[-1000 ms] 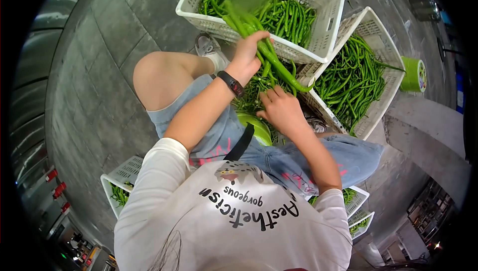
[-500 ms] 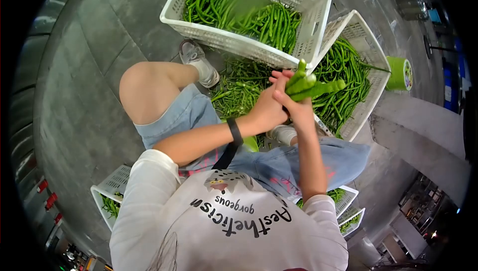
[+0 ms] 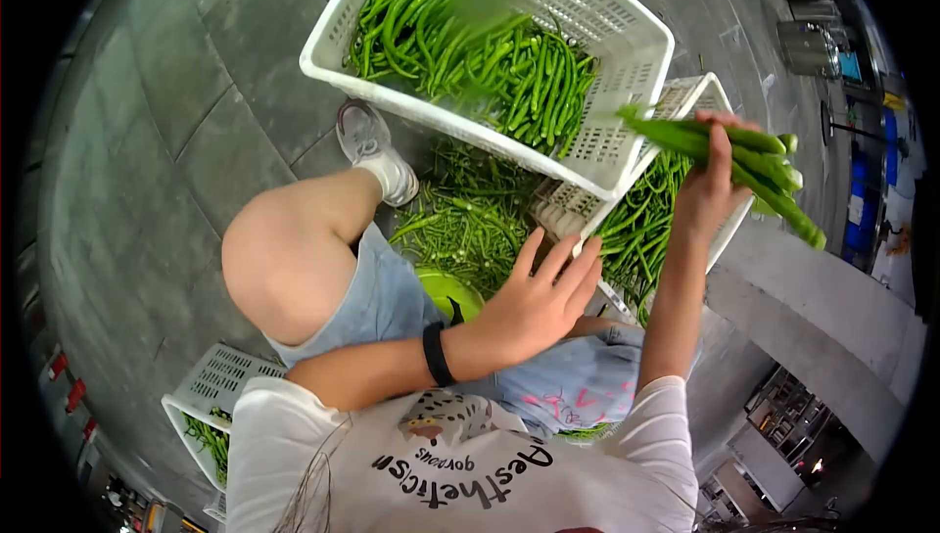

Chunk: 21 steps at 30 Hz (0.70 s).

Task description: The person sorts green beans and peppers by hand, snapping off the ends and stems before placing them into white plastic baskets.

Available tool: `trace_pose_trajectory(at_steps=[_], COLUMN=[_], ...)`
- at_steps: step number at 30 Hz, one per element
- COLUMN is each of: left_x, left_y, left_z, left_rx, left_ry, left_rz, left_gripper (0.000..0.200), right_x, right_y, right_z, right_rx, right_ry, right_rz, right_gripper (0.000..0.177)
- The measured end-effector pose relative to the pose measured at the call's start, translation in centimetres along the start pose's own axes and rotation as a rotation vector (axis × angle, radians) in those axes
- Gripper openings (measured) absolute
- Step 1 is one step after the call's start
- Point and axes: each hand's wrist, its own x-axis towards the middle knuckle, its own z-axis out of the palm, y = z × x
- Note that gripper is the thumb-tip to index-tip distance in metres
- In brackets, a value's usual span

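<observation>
My right hand (image 3: 710, 181) is raised at the right, fingers wrapped round a bunch of long green peppers (image 3: 769, 163) whose ends stick out on both sides. Below it a white crate of green peppers (image 3: 646, 210) stands partly behind the arm. My left hand (image 3: 543, 298), with a black band at the wrist, hangs empty over my lap, its fingers spread. A larger white crate (image 3: 460, 120) at the top holds long green peppers (image 3: 529, 73). Between my legs lies a heap of thin green pieces (image 3: 465, 234), beside a bright green container (image 3: 450, 290).
My shoe (image 3: 377, 151) rests on the grey floor (image 3: 166, 92) left of the large crate. Another white crate with green peppers (image 3: 211, 396) is at the lower left. Metal containers (image 3: 811, 46) stand at the upper right.
My hands have come apart. The right hand has moved right with the peppers, while the left has opened and dropped back toward my lap. The view has shifted slightly.
</observation>
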Motion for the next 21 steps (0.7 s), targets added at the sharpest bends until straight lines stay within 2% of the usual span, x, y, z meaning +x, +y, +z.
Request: trace_pose_trajectory(at_steps=[2, 3, 4, 5, 6, 8, 10, 12, 14, 15, 16, 18, 20, 21], left_x=[-0.3, -0.4, -0.5, -0.6, -0.7, -0.9, -0.9, -0.9, -0.8, -0.8, -0.8, -1.2, -1.3, -1.4], left_y=[-0.4, -0.4, -0.5, -0.5, -0.6, -0.6, -0.9, -1.3, -1.7, -1.7, -1.6, -0.9, -0.8, -0.8], left_z=[0.7, 1.2, 1.1, 1.1, 1.2, 1.5, 1.8, 1.8, 1.9, 1.9, 2.0, 2.6, 2.7, 2.6], left_rx=[0.057, 0.025, 0.038, 0.029, 0.021, -0.038, -0.045, -0.005, 0.034, 0.049, 0.066, 0.042, 0.024, 0.013], left_ry=[-0.05, -0.092, -0.145, -0.199, -0.251, -0.31, -0.373, -0.447, -0.528, -0.575, -0.62, -0.622, -0.616, -0.61], left_rz=[0.075, 0.071, 0.079, 0.096, 0.113, 0.095, 0.076, 0.062, 0.027, 0.009, -0.009, -0.026, -0.021, -0.013], left_gripper=[0.042, 0.039, 0.04, 0.04, 0.041, 0.041, 0.041, 0.041, 0.041, 0.041, 0.041, 0.041, 0.042, 0.042], right_x=[2.9, 4.2, 4.9, 5.5, 5.7, 4.2, 1.5, -1.2, -2.6, -3.1, -3.0, -3.9, -6.2, -6.7], right_y=[3.5, 6.6, 9.1, 11.6, 13.5, 20.7, 24.9, 27.8, 28.3, 28.4, 27.6, 26.9, 29.1, 29.9], right_z=[1.5, 0.8, 1.0, 1.2, 2.4, 1.8, 0.6, -0.4, 0.2, 1.4, 3.2, 6.2, 8.1, 8.8], right_rx=[-0.386, -0.478, -0.62, -0.725, -0.875, -1.07, -1.389, -1.522, -1.712, -1.676, -1.605, -1.432, -1.341, -1.327], right_ry=[-0.169, -0.35, -0.542, -0.727, -0.921, -1.264, -1.592, -1.735, -1.725, -1.661, -1.647, -1.598, -1.455, -1.443], right_rz=[-0.258, -0.272, -0.395, -0.538, -0.801, -0.901, -0.775, -0.487, -0.165, -0.18, -0.18, -0.123, 0.177, 0.259], right_gripper=[0.021, 0.026, 0.028, 0.029, 0.028, 0.019, 0.016, 0.027, 0.033, 0.035, 0.028, 0.024, 0.025, 0.029])
